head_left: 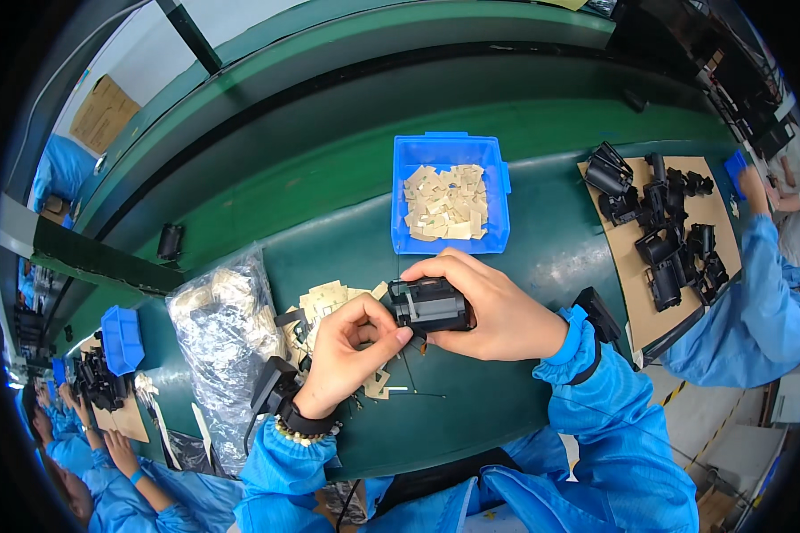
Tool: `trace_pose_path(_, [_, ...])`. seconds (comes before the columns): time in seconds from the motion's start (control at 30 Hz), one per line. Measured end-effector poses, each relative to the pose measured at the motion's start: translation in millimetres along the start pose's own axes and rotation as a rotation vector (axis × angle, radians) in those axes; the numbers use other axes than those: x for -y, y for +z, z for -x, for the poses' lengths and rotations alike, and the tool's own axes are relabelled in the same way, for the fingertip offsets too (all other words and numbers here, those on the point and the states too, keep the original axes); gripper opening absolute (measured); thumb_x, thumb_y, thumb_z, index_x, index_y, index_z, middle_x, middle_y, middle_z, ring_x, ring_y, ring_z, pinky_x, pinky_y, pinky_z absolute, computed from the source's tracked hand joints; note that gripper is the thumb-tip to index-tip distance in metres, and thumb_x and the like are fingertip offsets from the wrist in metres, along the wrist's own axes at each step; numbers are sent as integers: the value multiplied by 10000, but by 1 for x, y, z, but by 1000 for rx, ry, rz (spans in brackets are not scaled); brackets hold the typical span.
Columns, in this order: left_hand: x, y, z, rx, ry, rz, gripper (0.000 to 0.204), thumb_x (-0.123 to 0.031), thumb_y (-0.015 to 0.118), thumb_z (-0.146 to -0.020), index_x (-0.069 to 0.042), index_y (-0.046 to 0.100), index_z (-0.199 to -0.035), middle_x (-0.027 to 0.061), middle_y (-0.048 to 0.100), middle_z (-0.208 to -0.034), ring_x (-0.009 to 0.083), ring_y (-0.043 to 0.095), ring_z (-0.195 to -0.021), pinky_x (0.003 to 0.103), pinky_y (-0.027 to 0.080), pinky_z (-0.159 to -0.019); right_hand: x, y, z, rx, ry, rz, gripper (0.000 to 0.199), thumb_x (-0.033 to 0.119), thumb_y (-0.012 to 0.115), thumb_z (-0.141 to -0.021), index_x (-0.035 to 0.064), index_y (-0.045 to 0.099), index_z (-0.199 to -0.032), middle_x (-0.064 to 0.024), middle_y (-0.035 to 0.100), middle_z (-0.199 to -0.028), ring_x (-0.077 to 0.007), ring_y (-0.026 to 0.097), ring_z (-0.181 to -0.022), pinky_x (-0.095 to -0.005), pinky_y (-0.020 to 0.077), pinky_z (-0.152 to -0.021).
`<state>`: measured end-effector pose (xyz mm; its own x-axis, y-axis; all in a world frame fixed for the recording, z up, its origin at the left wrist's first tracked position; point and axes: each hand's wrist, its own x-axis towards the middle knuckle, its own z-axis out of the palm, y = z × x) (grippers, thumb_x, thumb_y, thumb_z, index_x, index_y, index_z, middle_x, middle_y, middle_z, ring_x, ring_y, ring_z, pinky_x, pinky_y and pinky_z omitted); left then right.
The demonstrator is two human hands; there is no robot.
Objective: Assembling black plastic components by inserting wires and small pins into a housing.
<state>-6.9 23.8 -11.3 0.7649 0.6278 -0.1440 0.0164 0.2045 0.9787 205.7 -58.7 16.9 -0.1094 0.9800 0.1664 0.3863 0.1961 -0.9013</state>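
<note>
My right hand (498, 306) is wrapped round a black plastic housing (431, 306), which it holds above the green bench in front of me. My left hand (356, 342) is at the housing's left end, thumb and forefinger pinched close together there. What those fingers hold, if anything, is too small to make out. Beneath and behind the left hand lies a loose heap of thin beige pieces (323, 300). Thin dark wires (409, 371) show on the bench below the housing.
Beyond my hands stands a blue bin (446, 147) with beige pieces in it. A clear plastic bag (222, 355) lies left. At right, cardboard (718, 204) carries black housings (662, 244), near a co-worker's arm (756, 240). Co-workers (133, 471) also sit at far left by a blue tray (122, 339).
</note>
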Motion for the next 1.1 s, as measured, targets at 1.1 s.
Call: trace_pose_path(1.1, [7, 25, 5, -176, 106, 497, 398, 52, 547, -931, -16, 454, -1313, 171, 610, -1236, 212, 615, -1120, 379, 535, -953, -8, 50, 2, -539, -334, 174, 165, -34, 708, -779, 11, 605, -900, -228, 492, -1339, -452, 477, -1296, -460, 482, -999])
